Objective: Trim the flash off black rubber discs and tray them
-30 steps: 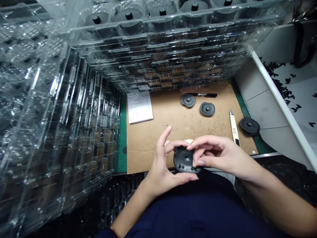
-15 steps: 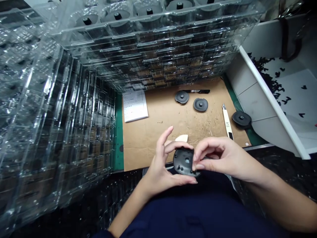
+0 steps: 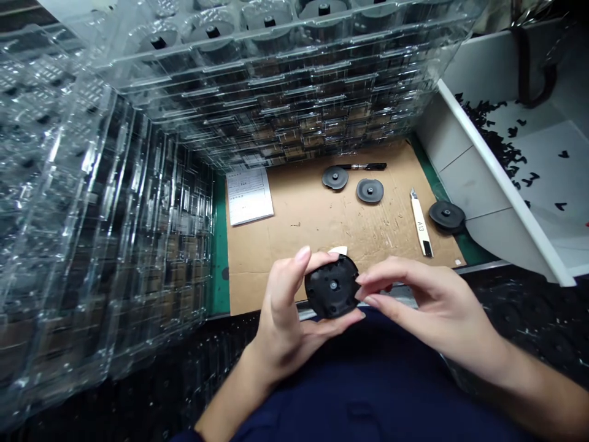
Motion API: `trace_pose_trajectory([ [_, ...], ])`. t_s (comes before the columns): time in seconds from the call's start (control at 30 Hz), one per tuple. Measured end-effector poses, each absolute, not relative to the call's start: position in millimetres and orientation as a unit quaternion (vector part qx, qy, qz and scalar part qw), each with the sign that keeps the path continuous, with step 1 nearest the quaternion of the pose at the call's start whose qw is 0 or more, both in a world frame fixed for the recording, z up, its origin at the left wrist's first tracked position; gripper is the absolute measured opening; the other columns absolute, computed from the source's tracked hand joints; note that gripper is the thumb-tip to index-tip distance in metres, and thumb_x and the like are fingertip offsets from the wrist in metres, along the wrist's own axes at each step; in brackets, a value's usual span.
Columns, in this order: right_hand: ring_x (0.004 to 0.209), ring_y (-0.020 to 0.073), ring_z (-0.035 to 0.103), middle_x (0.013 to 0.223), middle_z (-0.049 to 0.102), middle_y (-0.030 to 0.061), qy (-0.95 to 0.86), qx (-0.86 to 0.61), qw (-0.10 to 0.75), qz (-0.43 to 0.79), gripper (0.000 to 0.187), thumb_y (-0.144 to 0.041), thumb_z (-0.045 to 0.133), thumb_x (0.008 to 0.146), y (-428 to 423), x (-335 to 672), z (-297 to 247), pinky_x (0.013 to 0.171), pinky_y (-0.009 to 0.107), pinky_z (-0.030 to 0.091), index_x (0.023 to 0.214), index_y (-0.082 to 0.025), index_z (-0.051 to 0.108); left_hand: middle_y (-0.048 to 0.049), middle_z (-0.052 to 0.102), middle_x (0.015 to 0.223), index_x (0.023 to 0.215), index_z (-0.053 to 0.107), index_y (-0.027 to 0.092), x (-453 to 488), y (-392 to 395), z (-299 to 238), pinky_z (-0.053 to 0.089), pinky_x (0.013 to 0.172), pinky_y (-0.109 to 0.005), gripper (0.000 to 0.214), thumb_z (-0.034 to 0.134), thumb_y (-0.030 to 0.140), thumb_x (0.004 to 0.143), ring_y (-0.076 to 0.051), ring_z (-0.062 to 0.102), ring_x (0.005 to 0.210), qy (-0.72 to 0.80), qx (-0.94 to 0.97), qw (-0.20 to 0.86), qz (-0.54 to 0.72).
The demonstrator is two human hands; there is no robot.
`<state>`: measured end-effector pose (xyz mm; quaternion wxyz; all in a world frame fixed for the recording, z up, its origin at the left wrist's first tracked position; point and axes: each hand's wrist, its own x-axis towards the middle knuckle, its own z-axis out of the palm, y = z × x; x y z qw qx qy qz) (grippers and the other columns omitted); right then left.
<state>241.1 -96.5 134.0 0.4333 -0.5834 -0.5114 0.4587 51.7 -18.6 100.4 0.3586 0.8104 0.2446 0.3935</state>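
My left hand (image 3: 288, 313) holds a black rounded plastic cover (image 3: 332, 288) by its edges, with the thumb raised and the fingers around the rim. The cover's hollow side, with a small central hole and little pegs near the rim, faces me. At the cover's right edge, my right hand (image 3: 423, 301) has its fingertips pinched together, touching the rim. Whatever may be between those fingertips is too small to make out. Behind the cover, the tip of a white piece (image 3: 339, 250) shows on the cardboard (image 3: 285, 264).
Similar black covers (image 3: 370, 191) lie on the cardboard, near a black pen (image 3: 368, 166), a white-handled craft knife (image 3: 420, 224) and a printed paper (image 3: 250, 196). Stacked clear trays (image 3: 285, 92) wall the back and left. A white bin (image 3: 506, 184) at right holds small black clips (image 3: 499, 144).
The cover has moved slightly left and up and been turned to face me more squarely. My right hand has drawn back a little, its fingertips now at the rim instead of over the face.
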Motion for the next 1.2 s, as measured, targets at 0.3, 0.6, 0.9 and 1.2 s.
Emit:
trace_pose_trajectory([
  [0.3, 0.081, 0.0127, 0.064, 0.090, 0.067, -0.0016, -0.522, -0.616, 0.404, 0.431, 0.023, -0.017, 0.064, 0.081, -97.3, 238.6, 130.5, 0.071, 0.023, 0.054, 0.099, -0.029, 0.065, -0.0089, 0.060, 0.125, 0.144, 0.020, 0.029, 49.8, -21.3, 102.0, 0.049, 0.089, -0.040, 0.104, 0.082, 0.019, 0.061, -0.023, 0.060, 0.103, 0.229, 0.859, 0.227, 0.397],
  [0.6, 0.071, 0.0091, 0.061, 0.076, 0.062, -0.0043, -0.445, -0.599, 0.443, 0.497, 0.010, -0.018, 0.069, 0.078, -94.8, 233.2, 123.8, 0.067, 0.019, 0.050, 0.080, -0.023, 0.060, -0.0090, 0.061, 0.124, 0.145, 0.014, 0.029, 47.8, -24.9, 101.1, 0.049, 0.089, -0.042, 0.104, 0.080, 0.024, 0.064, -0.023, 0.059, 0.103, 0.248, 0.858, 0.244, 0.378],
  [0.9, 0.077, 0.0123, 0.060, 0.081, 0.066, 0.0001, -0.533, -0.512, 0.445, 0.507, 0.012, -0.013, 0.065, 0.081, -88.3, 241.7, 128.1, 0.069, 0.025, 0.048, 0.088, -0.023, 0.067, -0.0109, 0.059, 0.120, 0.144, 0.018, 0.026, 43.5, -23.6, 100.7, 0.049, 0.094, -0.045, 0.111, 0.085, 0.021, 0.056, -0.025, 0.060, 0.106, 0.246, 0.774, 0.443, 0.379],
  [1.2, 0.071, 0.0117, 0.055, 0.076, 0.068, 0.0007, -0.510, -0.443, 0.445, 0.588, 0.010, -0.015, 0.071, 0.078, -80.0, 243.2, 124.3, 0.062, 0.025, 0.043, 0.085, -0.020, 0.067, -0.0091, 0.061, 0.115, 0.142, 0.022, 0.028, 44.3, -24.7, 107.4, 0.042, 0.103, -0.043, 0.109, 0.086, 0.025, 0.053, -0.024, 0.059, 0.107, 0.257, 0.668, 0.625, 0.311],
])
